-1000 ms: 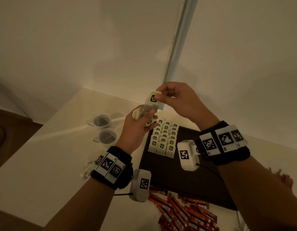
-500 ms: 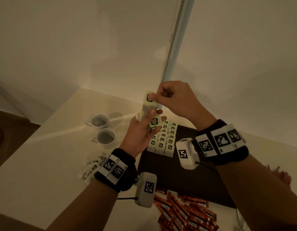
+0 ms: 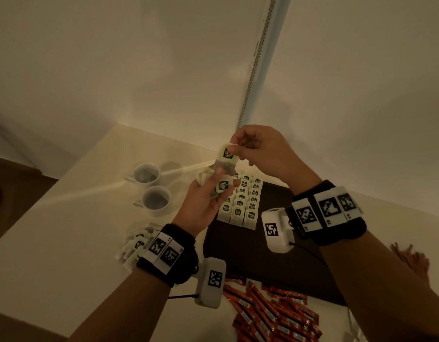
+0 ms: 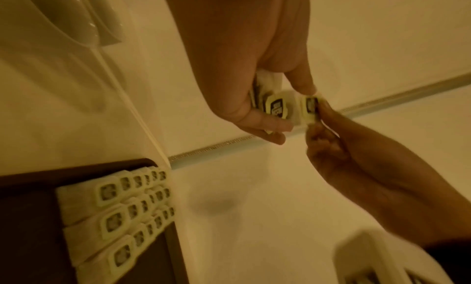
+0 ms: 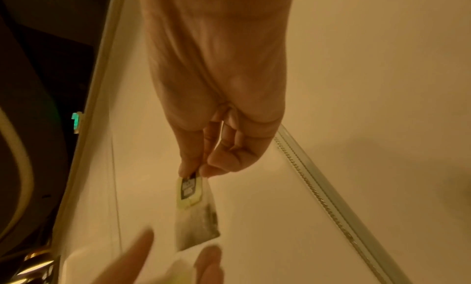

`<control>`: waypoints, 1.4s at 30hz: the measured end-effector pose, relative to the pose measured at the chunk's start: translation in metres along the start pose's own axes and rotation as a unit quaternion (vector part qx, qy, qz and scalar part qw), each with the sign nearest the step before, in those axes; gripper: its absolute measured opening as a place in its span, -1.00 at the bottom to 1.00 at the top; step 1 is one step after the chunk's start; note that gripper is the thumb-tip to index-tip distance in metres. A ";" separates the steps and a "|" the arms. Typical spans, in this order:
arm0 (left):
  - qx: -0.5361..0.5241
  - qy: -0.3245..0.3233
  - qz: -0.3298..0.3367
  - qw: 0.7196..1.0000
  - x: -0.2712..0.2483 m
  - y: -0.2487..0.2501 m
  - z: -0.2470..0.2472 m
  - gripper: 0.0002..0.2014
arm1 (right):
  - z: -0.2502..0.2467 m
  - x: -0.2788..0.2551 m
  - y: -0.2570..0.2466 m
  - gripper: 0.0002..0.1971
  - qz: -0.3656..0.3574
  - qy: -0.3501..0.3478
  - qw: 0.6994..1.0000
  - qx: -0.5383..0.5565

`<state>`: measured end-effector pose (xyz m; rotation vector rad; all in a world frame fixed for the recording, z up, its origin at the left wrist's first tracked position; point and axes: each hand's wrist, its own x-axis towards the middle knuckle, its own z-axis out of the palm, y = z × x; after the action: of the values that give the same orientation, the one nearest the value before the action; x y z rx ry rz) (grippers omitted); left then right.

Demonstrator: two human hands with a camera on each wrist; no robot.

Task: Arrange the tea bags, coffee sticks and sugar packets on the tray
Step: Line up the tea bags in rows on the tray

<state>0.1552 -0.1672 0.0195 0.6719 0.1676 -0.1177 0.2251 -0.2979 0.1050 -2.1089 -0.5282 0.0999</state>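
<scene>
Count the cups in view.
2. Both stand on the counter left of the tray: far cup and near cup, close together. None looks hidden.

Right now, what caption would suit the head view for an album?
Right hand lifts one pale green-tagged tea bag from the left hand's bundle above the dark tray.
</scene>
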 end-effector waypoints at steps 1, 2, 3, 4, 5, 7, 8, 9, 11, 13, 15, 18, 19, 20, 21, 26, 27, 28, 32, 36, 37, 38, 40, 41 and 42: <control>-0.013 0.016 0.000 1.000 0.001 0.002 -0.008 -0.69 | 0.000 -0.002 0.006 -0.95 0.012 0.001 1.000 0.013; -0.028 0.041 0.001 0.999 0.002 0.005 -0.018 -0.70 | 0.000 -0.004 0.014 -0.96 0.025 0.000 1.000 0.016; -0.044 0.069 0.004 0.997 0.003 0.007 -0.027 -0.73 | 0.002 -0.006 0.023 -0.96 0.039 -0.005 0.999 0.013; -0.054 0.091 0.010 0.994 0.005 0.011 -0.036 -0.78 | 0.006 -0.009 0.033 -0.97 0.054 -0.014 0.998 0.004; -0.054 0.106 0.020 0.993 0.007 0.015 -0.043 -0.81 | 0.012 -0.012 0.046 -0.96 0.070 -0.029 0.997 -0.013; -0.020 0.116 0.036 0.992 0.008 0.023 -0.049 -0.81 | 0.028 -0.018 0.073 -0.96 0.113 -0.076 0.989 -0.057; 0.002 0.113 0.040 0.993 0.009 0.027 -0.050 -0.79 | 0.039 -0.021 0.088 -0.94 0.136 -0.105 0.982 -0.073; 0.018 0.109 0.044 0.993 0.009 0.030 -0.050 -0.78 | 0.049 -0.025 0.102 -0.90 0.158 -0.133 0.975 -0.081; 0.023 0.109 0.049 0.993 0.010 0.035 -0.049 -0.78 | 0.070 -0.032 0.128 -0.84 0.197 -0.172 0.962 -0.084; 0.003 0.119 0.049 0.992 0.011 0.038 -0.047 -0.79 | 0.086 -0.038 0.146 -0.83 0.215 -0.184 0.955 -0.088; -0.017 0.123 0.044 0.991 0.012 0.039 -0.047 -0.74 | 0.098 -0.042 0.160 -0.83 0.225 -0.166 0.955 -0.098; -0.031 0.123 0.040 0.991 0.012 0.037 -0.050 -0.67 | 0.108 -0.041 0.172 -0.84 0.212 -0.097 0.966 -0.114; -0.035 0.125 0.039 0.991 0.012 0.036 -0.052 -0.66 | 0.110 -0.039 0.175 -0.85 0.212 -0.077 0.967 -0.114; -0.040 0.127 0.038 0.990 0.012 0.036 -0.053 -0.64 | 0.112 -0.037 0.177 -0.86 0.216 -0.064 0.968 -0.113; -0.044 0.129 0.037 0.990 0.012 0.037 -0.054 -0.63 | 0.114 -0.035 0.179 -0.86 0.222 -0.056 0.967 -0.113; -0.084 0.140 0.022 0.986 0.013 0.039 -0.055 -0.55 | 0.118 -0.027 0.186 -0.86 0.234 -0.038 0.964 -0.120; -0.090 0.142 0.021 0.986 0.013 0.039 -0.055 -0.55 | 0.119 -0.026 0.187 -0.86 0.236 -0.041 0.963 -0.123; -0.092 0.144 0.020 0.985 0.014 0.038 -0.054 -0.56 | 0.119 -0.025 0.186 -0.85 0.236 -0.044 0.962 -0.126; -0.051 0.142 0.013 0.988 0.015 0.033 -0.054 -0.58 | 0.114 -0.016 0.160 -0.83 0.208 0.027 0.975 -0.070; 0.030 0.159 0.033 0.986 0.019 0.024 -0.049 -0.60 | 0.100 -0.001 0.089 -0.83 0.076 0.060 0.994 0.058; 0.039 0.162 0.044 0.985 0.020 0.021 -0.045 -0.60 | 0.098 0.001 0.075 -0.83 0.053 0.042 0.996 0.065; 0.042 0.162 0.050 0.985 0.021 0.019 -0.041 -0.61 | 0.096 0.003 0.063 -0.84 0.035 0.027 0.997 0.057; 0.043 0.155 0.054 0.985 0.022 0.016 -0.035 -0.63 | 0.091 0.006 0.050 -0.87 0.009 0.021 0.999 0.039; 0.048 0.147 0.053 0.987 0.022 0.014 -0.032 -0.63 | 0.086 0.007 0.046 -0.89 0.003 0.024 0.999 0.036; 0.058 0.137 0.051 0.988 0.021 0.014 -0.031 -0.62 | 0.080 0.008 0.042 -0.90 0.001 0.027 0.999 0.030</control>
<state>0.1743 -0.1381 0.0001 0.8104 0.3914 0.0642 0.2247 -0.2520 0.0267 -2.0469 -0.4855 0.0577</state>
